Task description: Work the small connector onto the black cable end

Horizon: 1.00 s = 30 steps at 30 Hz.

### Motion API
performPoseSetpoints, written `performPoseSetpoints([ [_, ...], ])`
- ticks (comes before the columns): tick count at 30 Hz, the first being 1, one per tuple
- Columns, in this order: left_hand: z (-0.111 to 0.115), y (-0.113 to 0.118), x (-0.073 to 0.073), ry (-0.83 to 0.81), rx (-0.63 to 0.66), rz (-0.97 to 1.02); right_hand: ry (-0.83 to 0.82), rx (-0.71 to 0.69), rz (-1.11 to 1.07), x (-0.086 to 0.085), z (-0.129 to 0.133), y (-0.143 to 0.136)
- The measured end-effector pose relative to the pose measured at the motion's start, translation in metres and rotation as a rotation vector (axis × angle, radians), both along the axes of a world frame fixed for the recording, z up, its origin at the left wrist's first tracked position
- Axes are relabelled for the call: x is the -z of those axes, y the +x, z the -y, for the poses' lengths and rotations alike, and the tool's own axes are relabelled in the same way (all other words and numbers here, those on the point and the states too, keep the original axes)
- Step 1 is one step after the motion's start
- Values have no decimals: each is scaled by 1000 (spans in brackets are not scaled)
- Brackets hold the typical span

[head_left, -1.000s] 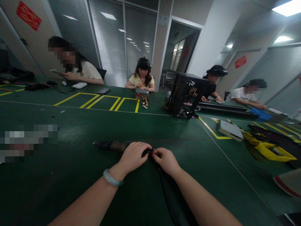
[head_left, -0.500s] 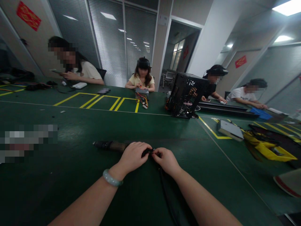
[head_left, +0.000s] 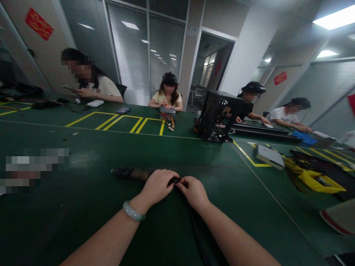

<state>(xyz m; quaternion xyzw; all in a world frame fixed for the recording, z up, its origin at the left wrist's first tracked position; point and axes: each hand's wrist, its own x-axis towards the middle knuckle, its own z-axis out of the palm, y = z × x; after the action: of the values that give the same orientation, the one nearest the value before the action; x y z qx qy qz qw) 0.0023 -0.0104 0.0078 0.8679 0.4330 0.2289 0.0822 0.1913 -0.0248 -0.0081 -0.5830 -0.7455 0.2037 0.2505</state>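
A dark tool with a cylindrical body and a metal tip (head_left: 130,173) lies on the green table (head_left: 91,207), tip to the left. My left hand (head_left: 160,186), with a pale green bangle at the wrist, is wrapped round its right end. My right hand (head_left: 193,190) pinches at that same end, close to my left fingertips; the small part between its fingers is too dark to make out. A black cable (head_left: 196,229) runs from beneath my right hand toward the near edge of the view.
A black computer case (head_left: 220,116) stands beyond my hands. At the right are a silver box (head_left: 269,156), a yellow tray (head_left: 321,181) and a pale round object (head_left: 340,218). Several people sit across the table, one behind a power supply with wires (head_left: 168,113).
The view has shifted slightly, so the background sits a little lower. Both hands keep nearly the same place and hold at the end of the tool.
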Motion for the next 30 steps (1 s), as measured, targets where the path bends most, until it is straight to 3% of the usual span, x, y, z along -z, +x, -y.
performPoseSetpoints([
  [10,1,-1,0,12,6,0,215,30,274,-15,9,-14],
  [18,3,-2,4,-16,-27,8,106,-29,316,-18,4,-20],
  [25,5,0,-1,68,64,58,90,-19,264,-12,-6,-19],
  [30,11,-2,-10,93,110,77,82,49,254,-18,-11,11],
])
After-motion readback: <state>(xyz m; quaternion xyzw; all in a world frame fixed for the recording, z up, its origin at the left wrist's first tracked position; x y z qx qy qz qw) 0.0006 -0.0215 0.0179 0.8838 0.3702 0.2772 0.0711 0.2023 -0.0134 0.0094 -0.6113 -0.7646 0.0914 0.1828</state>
